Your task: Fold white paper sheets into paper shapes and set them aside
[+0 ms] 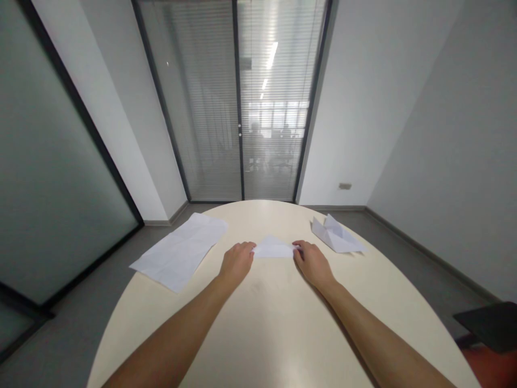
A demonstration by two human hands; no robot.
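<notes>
A folded sheet of white paper (274, 248) lies between my hands at the middle of the table, with a straight near edge and a low peak at the far side. My left hand (237, 260) has its fingers closed on the paper's left end. At the right end, my right hand (314, 263) pinches the paper between thumb and fingers. Beyond my right hand stands a folded paper shape (337, 237) with raised points. To the left lies a large creased sheet of white paper (181, 250), its corner reaching past the table's edge.
The round cream table (258, 323) fills the foreground. Behind it is a glass partition with blinds (214, 118). A dark chair part (490, 323) with a red seat shows at the lower right. White walls stand on both sides.
</notes>
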